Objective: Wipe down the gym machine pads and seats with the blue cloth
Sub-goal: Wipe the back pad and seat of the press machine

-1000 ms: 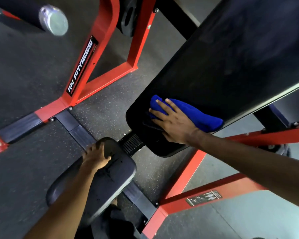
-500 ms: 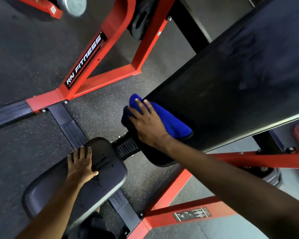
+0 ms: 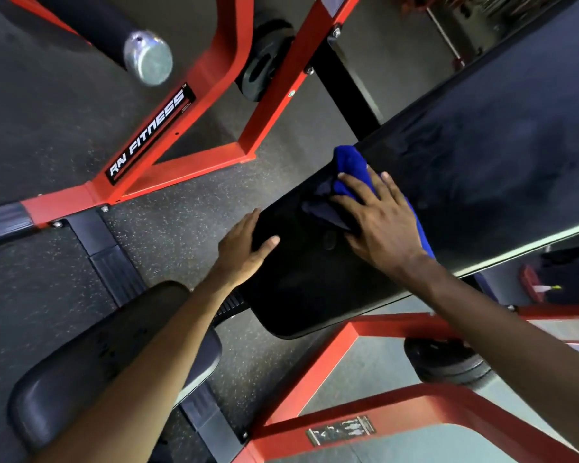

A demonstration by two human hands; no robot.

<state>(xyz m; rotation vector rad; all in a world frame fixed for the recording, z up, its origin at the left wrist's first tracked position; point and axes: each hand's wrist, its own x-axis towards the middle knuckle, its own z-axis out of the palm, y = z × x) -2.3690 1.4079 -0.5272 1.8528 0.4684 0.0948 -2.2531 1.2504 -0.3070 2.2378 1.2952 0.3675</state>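
Only one angle here, looking down from the person's head.

The blue cloth (image 3: 349,161) is a bright royal blue, soft and fuzzy like a towel, and bunched up rather than spread flat. One rounded lump pokes out past the fingertips, right at the far long edge of the back pad (image 3: 488,155). A thin strip of it runs out along the little-finger side of the hand, and a darker, shadowed fold sticks out by the thumb.

The right hand (image 3: 383,225) lies flat on top of it with its fingers (image 3: 355,187) spread wide, pressing the cloth onto the pad and not gripping it.

The left hand (image 3: 243,250) sits at the near end of that same bench pad, on its far edge. The thumb is splayed on top and the fingers look fairly straight along the side, holding nothing.

The pad is long, black and smooth, some kind of vinyl with a dull sheen, rounded corners and faint smudges. Below it is the smaller seat pad (image 3: 74,382), made of the same black stuff, with the left forearm crossing over it.

The frame (image 3: 211,85) is glossy red square tubing with a black RN FITNESS label (image 3: 147,137). There's also a chrome bar end (image 3: 148,59), black weight plates (image 3: 263,66) and a dark speckled rubber floor (image 3: 181,215).
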